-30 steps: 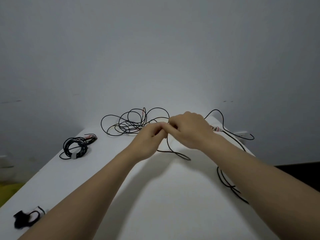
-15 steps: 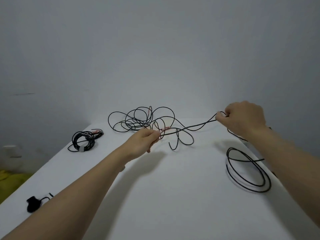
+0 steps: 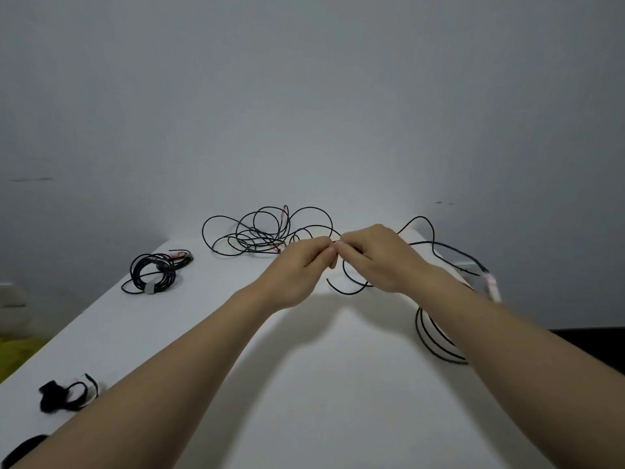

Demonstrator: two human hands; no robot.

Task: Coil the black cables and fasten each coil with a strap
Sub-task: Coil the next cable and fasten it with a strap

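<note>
My left hand [image 3: 299, 265] and my right hand [image 3: 378, 257] meet fingertip to fingertip above the middle of the white table [image 3: 304, 384], both pinching a thin black cable [image 3: 351, 291]. A loop of it hangs below my right hand. The cable runs on to the right, past a pinkish connector [image 3: 490, 282], into loops [image 3: 429, 336] lying by my right forearm. A loose tangle of black cable [image 3: 263, 231] lies at the table's far end. A finished coil with a grey strap [image 3: 154, 274] rests at the left.
Black straps [image 3: 64, 396] lie near the table's front left edge, and another dark strap [image 3: 20, 448] shows at the bottom left corner. A grey wall stands behind the table. A white socket [image 3: 465, 265] sits at the far right edge.
My right hand has come back from the far right to meet my left hand at the centre. The cable that was stretched between them now hangs in a loop.
</note>
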